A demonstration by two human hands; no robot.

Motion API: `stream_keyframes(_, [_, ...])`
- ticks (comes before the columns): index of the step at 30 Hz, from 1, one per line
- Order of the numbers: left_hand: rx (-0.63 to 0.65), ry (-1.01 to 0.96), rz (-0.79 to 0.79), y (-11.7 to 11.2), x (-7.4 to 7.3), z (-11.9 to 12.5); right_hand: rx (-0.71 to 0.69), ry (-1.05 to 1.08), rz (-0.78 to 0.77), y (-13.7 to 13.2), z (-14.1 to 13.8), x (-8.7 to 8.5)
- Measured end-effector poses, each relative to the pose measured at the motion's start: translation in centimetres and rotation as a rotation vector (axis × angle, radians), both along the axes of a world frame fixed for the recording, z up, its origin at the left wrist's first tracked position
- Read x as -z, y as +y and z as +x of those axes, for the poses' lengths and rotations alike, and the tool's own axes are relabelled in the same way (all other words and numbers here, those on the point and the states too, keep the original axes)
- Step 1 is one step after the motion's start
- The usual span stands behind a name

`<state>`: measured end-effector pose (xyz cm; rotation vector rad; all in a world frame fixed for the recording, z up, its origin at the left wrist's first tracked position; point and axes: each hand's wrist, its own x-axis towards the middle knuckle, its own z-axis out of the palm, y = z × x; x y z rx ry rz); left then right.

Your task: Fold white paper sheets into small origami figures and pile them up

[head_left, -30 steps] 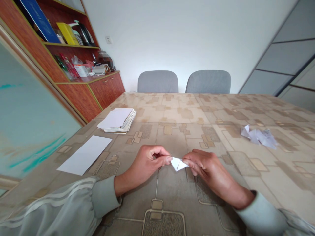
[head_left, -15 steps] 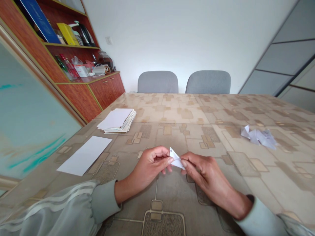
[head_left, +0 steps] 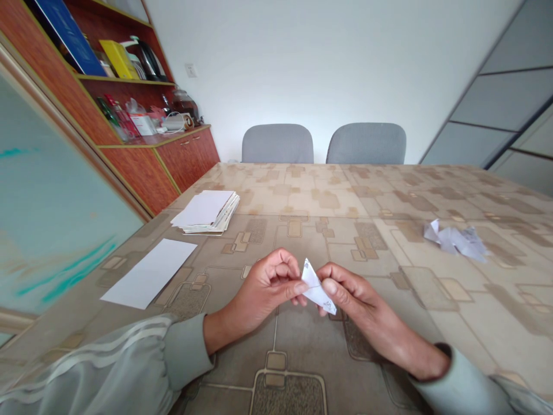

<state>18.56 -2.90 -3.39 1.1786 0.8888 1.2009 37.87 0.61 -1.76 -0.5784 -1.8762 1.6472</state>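
Between my two hands is a small folded piece of white paper (head_left: 317, 291), roughly triangular, with dark print at its upper tip and lower corner. My left hand (head_left: 270, 282) pinches its left edge between thumb and fingers. On the other side, my right hand (head_left: 356, 302) grips it with the thumb near the upper right edge and the fingers behind, partly hidden. The paper is held above the patterned table (head_left: 298, 340), its tip pointing up.
A white sheet (head_left: 150, 274) lies flat at the left, with a stack of papers (head_left: 205, 210) beyond it. Several folded paper pieces (head_left: 455, 240) sit in a cluster on the right. Two grey chairs (head_left: 277, 144) stand past the table's far edge.
The folded paper has turned so more of its face shows, including print at its lower corner. My right thumb has shifted up along it; the other papers stay put.
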Motion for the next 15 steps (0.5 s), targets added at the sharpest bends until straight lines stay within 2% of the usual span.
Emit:
stream_keyframes(4, [-0.001, -0.036, 0.009, -0.14, -0.01, 0.0, -0.031, 0.023, -0.044, -0.23, -0.12, -0.39])
stream_keyframes(8, [-0.006, -0.04, 0.017, -0.22, 0.05, -0.01, -0.031, 0.042, -0.016, -0.2, -0.14, -0.47])
stream_keyframes(12, [-0.029, -0.015, 0.044, -0.13, 0.3, 0.01, 0.008, -0.002, 0.072, -0.08, -0.17, -0.09])
stream_keyframes(15, [-0.086, 0.079, 0.102, -0.2, 0.34, 0.16, 0.14, -0.109, 0.216, -0.15, -0.33, 0.26])
